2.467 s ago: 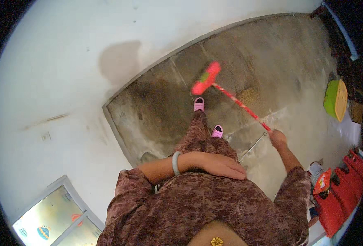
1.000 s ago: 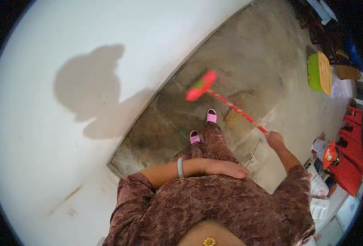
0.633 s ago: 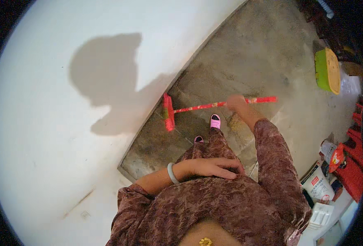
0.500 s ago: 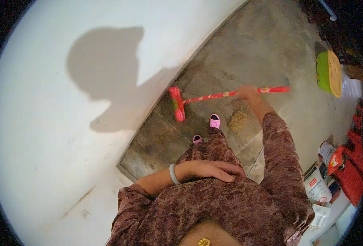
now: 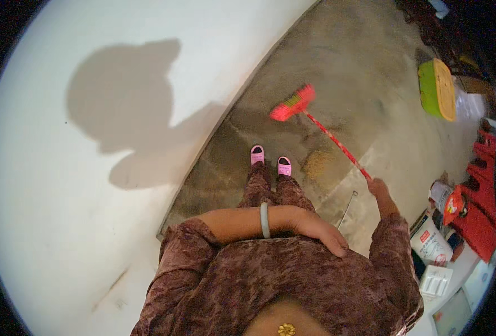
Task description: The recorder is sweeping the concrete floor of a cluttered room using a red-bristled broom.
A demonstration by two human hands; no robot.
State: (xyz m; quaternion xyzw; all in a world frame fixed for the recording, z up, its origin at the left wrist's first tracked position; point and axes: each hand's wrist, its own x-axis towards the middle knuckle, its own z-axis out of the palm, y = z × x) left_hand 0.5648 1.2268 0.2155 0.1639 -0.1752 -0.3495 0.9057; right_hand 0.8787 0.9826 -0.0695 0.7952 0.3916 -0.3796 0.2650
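Observation:
A red broom (image 5: 337, 143) slants from the lower right toward the upper left. My right hand (image 5: 378, 189) is closed around its red handle near the lower end. The red bristle head (image 5: 293, 103) is far out in front of my feet; whether it touches the floor I cannot tell. Across my waist, my left hand (image 5: 318, 228) lies flat against the patterned brown top (image 5: 259, 274), fingers stretched out, holding nothing. A small yellowish pile of loose bits (image 5: 318, 163) is on the floor between the broom handle and my pink slippers (image 5: 284, 166).
A white wall (image 5: 119, 224) runs along the left. The concrete floor (image 5: 354, 73) stretches ahead. At the right stand a green and yellow box (image 5: 437, 89), a red plastic piece (image 5: 478, 224) and a white bag (image 5: 429, 241). A thin rod (image 5: 347, 210) shows near my right forearm.
The broom has turned: its head moved up and right, away from the wall, while my right hand came down and nearer. My feet are now side by side. The left hand shifted slightly right.

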